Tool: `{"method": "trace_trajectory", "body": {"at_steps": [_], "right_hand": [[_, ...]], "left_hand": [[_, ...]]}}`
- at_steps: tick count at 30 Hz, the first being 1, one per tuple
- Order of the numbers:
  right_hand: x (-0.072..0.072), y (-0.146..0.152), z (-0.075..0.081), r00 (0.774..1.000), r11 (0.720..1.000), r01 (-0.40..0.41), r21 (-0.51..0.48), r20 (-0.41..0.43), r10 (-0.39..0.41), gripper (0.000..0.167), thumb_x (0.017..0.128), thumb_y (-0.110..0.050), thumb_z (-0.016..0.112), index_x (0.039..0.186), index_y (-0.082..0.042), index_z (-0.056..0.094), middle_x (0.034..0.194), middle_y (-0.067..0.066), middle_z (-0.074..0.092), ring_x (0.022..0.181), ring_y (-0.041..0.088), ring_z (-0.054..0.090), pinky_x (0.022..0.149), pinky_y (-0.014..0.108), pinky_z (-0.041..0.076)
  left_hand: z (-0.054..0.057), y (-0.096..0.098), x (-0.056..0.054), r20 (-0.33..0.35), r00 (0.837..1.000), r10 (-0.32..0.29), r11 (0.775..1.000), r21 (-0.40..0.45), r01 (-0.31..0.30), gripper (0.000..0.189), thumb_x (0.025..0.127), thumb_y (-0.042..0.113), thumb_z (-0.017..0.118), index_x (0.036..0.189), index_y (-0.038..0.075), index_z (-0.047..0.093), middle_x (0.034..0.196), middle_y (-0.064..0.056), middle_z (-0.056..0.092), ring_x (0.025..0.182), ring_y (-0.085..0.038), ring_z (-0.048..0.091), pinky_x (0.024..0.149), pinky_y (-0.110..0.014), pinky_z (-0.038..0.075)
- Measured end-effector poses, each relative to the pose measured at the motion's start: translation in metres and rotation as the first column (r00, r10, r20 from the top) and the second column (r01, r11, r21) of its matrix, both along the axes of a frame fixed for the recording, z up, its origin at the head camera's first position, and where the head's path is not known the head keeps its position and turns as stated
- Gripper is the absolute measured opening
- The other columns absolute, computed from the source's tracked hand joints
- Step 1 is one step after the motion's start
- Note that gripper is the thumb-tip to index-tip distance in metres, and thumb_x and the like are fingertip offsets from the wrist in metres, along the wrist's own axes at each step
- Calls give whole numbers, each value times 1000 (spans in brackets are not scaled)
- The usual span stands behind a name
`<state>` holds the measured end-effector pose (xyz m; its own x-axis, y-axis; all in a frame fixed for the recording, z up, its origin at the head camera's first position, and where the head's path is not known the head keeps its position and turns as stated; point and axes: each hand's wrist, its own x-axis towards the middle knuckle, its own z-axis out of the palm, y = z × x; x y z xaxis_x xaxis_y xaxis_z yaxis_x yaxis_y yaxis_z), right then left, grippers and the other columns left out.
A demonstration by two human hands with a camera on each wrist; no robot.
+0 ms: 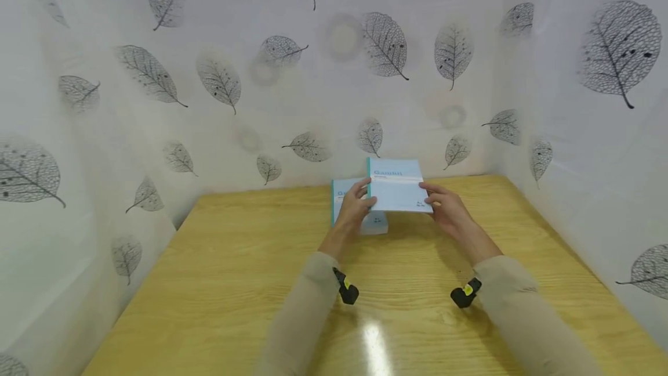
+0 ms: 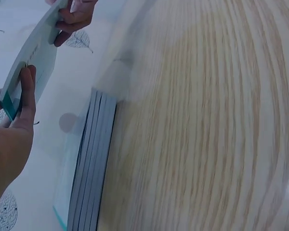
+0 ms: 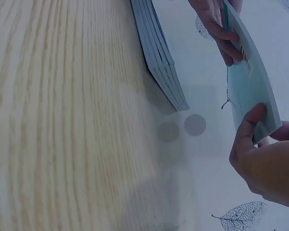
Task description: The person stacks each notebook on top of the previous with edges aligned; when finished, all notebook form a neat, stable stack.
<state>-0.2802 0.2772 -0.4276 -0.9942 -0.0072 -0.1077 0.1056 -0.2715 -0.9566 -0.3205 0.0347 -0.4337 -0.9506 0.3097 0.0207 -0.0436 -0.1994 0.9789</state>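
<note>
A pale blue notebook (image 1: 398,193) with a teal spine is held up off the table by both hands. My left hand (image 1: 356,208) pinches its left, spine-side edge, while my right hand (image 1: 446,206) grips the opposite edge. Behind and below it, a stack of similar notebooks (image 1: 374,226) lies on the table, partly hidden by the held one and my left hand. In the left wrist view the stack (image 2: 92,163) shows several grey page edges, apart from the lifted notebook (image 2: 43,60). From the right wrist, the notebook (image 3: 254,86) appears slightly bowed between the hands.
The wood-grain table (image 1: 250,271) extends under both forearms, with a bright reflection near its front. A white curtain (image 1: 323,97) with leaf prints surrounds the back and sides. Small black wrist devices (image 1: 347,289) sit at both cuffs.
</note>
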Motion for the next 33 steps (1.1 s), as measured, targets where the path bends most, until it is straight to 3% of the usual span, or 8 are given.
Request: {"method": "trace_trajectory", "body": {"at_steps": [6, 11, 17, 26, 29, 33], "right_hand": [[-5, -18, 5, 999, 999, -23, 39, -28, 24, 63, 99, 10, 42, 160, 3, 29, 172, 17, 14, 128, 14, 45, 87, 13, 52], [-11, -36, 5, 1000, 999, -29, 43, -8, 30, 64, 97, 12, 42, 159, 4, 29, 171, 20, 17, 140, 23, 40, 91, 12, 52], [-17, -59, -2, 999, 999, -46, 6, 30, 45, 65, 96, 13, 39, 160, 5, 29, 172, 18, 16, 154, 32, 27, 91, 12, 51], [-20, -83, -10, 997, 996, -65, 69, 50, 61, 63, 95, 13, 43, 157, 7, 35, 172, 17, 19, 154, 27, 22, 86, 12, 46], [-21, -87, -12, 997, 995, -50, 90, 60, 44, 61, 96, 11, 44, 156, 6, 37, 171, 15, 24, 153, 26, 22, 78, 13, 43], [-22, -92, -16, 997, 990, -19, 139, 81, 8, 60, 94, 10, 47, 153, 7, 42, 167, 19, 31, 146, 28, 33, 88, 17, 48]], "left_hand": [[2, -27, -6, -7, 1000, -17, 1000, 0, 17, 64, 97, 0, 66, 156, 10, 43, 161, -18, 42, 134, -36, 55, 117, -48, 43], [0, -46, -6, 12, 1000, 9, 999, -38, -9, 64, 96, 1, 69, 155, 9, 46, 164, -20, 35, 141, -37, 46, 118, -50, 41], [-7, -67, -6, 66, 997, 44, 998, -44, -41, 63, 95, -3, 66, 154, 9, 48, 162, -20, 37, 136, -35, 50, 116, -45, 44], [-16, -94, -4, 89, 995, 43, 995, -91, -35, 60, 97, -3, 65, 154, 3, 45, 156, -24, 45, 138, -37, 51, 115, -42, 46], [-16, -98, -4, 91, 995, 49, 992, -122, -37, 59, 97, -2, 65, 153, 1, 45, 153, -26, 46, 138, -37, 52, 114, -41, 47], [-15, -101, -3, 70, 993, 98, 976, -201, -82, 58, 95, -5, 63, 151, -5, 45, 149, -29, 50, 130, -39, 58, 110, -42, 52]]}}
